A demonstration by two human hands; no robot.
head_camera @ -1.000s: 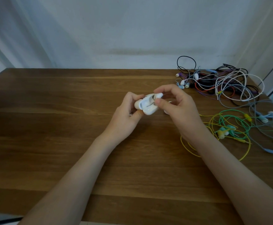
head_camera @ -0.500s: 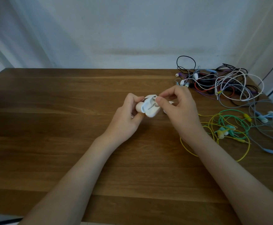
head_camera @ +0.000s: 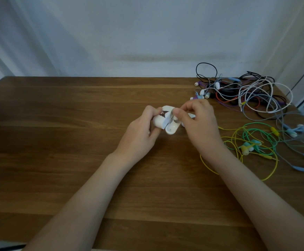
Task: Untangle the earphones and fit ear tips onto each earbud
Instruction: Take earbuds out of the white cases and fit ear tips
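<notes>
1. White case (head_camera: 172,128): held just above the table (head_camera: 57,142) at centre, between both hands. Its two halves are splayed open. The open seam runs obliquely, far-right to near-left.
2. Left hand (head_camera: 140,136): fingers and thumb are curled round the half that bears a dark sticker, steadying it.
3. Right hand (head_camera: 198,122): thumb and forefinger are pinched narrow at the case's open mouth. Whether they hold a loose ear tip or only the case's rim cannot be resolved at this view.
4. Yellow and green earphones (head_camera: 250,145): these lie looped together on the table just beside the right forearm and are the nearest set.
5. Blue-grey earphones (head_camera: 296,131): these lie further right, near the table edge.
6. Mixed cable tangle (head_camera: 247,93): white, black, purple and red leads are heaped at the far right corner, untouched.
7. Governing relation: every earphone lies to the right of the case, so the right hand is the nearer one. The judged step is retrieval of ear tips. The next reach probably goes right and slightly toward the person.
</notes>
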